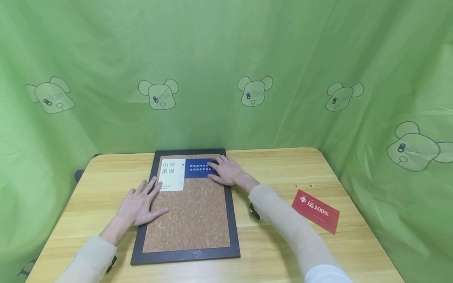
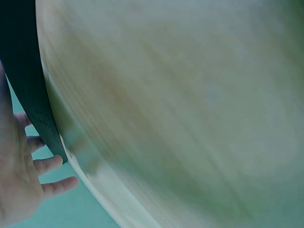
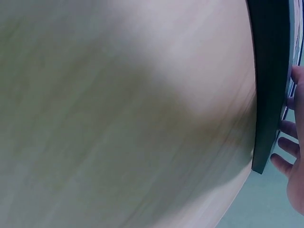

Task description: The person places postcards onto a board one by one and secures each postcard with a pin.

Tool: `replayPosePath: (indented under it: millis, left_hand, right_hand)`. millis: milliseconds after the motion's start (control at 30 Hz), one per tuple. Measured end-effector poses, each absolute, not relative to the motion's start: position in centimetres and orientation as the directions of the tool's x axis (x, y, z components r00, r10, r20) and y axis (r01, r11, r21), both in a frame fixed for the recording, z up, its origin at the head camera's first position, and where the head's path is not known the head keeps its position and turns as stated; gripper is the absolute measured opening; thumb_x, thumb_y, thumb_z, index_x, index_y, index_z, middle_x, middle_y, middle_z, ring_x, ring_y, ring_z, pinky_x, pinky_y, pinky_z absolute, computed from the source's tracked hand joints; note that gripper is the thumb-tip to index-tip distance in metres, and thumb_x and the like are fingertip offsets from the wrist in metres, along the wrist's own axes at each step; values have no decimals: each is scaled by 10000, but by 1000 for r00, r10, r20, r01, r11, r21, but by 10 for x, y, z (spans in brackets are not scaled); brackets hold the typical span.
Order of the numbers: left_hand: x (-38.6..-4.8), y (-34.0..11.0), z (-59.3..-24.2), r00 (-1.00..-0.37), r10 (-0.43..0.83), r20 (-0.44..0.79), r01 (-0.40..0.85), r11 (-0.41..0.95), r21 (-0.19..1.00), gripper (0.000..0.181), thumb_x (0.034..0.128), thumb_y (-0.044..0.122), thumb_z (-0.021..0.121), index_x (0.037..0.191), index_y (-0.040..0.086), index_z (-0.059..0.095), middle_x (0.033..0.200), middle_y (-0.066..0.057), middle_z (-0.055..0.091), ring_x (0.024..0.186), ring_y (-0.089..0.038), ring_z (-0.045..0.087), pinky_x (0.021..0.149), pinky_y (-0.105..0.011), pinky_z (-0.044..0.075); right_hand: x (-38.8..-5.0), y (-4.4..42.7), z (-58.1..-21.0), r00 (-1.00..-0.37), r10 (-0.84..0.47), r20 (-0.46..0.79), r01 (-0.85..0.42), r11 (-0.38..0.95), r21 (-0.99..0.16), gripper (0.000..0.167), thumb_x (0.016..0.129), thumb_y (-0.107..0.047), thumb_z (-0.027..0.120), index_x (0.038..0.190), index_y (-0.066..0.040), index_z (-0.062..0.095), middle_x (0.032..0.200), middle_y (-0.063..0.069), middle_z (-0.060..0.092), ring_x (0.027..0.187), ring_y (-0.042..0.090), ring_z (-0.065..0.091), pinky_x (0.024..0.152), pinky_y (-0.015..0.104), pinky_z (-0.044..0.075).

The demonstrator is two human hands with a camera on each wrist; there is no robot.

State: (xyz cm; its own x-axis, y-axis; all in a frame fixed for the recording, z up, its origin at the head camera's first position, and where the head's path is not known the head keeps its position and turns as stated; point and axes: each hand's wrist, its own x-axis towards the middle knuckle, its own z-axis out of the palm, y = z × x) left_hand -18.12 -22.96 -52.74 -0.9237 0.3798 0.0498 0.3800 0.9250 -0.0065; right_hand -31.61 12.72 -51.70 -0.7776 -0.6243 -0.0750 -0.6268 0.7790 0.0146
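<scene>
A cork board [image 1: 187, 220] in a black frame [image 1: 184, 255] lies on the table. Near its top left is a white card [image 1: 175, 177] with dark characters. Beside it, a dark blue card [image 1: 198, 168] with white lettering lies crosswise. My left hand [image 1: 139, 206] spreads its fingers over the frame's left side, fingertips by the white card's lower left edge and thumb over the cork. On the blue card's right end rests my right hand [image 1: 228, 171], fingers extended and covering part of its text. In the wrist views, the left hand [image 2: 19, 175] and right hand [image 3: 295, 137] show beyond the frame's edges.
To the right on the wooden table [image 1: 269, 243], a red card [image 1: 316, 211] with white print lies at an angle. Two tiny pieces, perhaps pins [image 1: 311, 186], sit just above it. A green curtain [image 1: 212, 47] printed with bear heads surrounds the table.
</scene>
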Motion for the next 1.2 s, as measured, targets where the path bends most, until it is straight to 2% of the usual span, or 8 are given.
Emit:
replayPosePath:
  millis: [167,567,833,1200]
  left_hand:
    - [-181,-230,-527,-924,380,49,380,925,-7,1011,911,825,508,1634,126,400,1709,-186,364,1504,-488,448,1024,-641,527]
    - [-179,-229,-524,-923,383,47,383,924,-2,1008,911,813,522,1632,119,403,1706,-194,364,1503,-497,444,1037,-654,518]
    - [-180,-230,-524,-923,383,46,383,924,-2,1009,912,814,520,1633,118,400,1705,-194,363,1507,-495,439,1037,-655,519]
    - [-180,-230,-524,-922,384,43,384,923,-4,1008,915,816,511,1637,122,392,1710,-193,355,1507,-494,441,1025,-642,525]
  right_hand:
    - [-316,128,-515,-775,-627,-73,-630,777,12,685,1085,-631,380,1623,-211,431,1690,150,381,1581,365,359,1303,591,296]
    - [-311,138,-499,-785,-616,-64,-615,788,-38,701,1074,-616,449,1627,-186,423,1689,165,383,1560,367,395,1298,563,319]
    - [-308,153,-487,-787,-616,-47,-615,788,-32,724,1048,-614,514,1616,-172,438,1638,181,444,1525,381,437,1286,571,337]
    - [-301,175,-478,-795,-606,-10,-605,795,-47,716,1041,-575,561,1603,-143,455,1643,207,448,1530,397,426,1286,602,315]
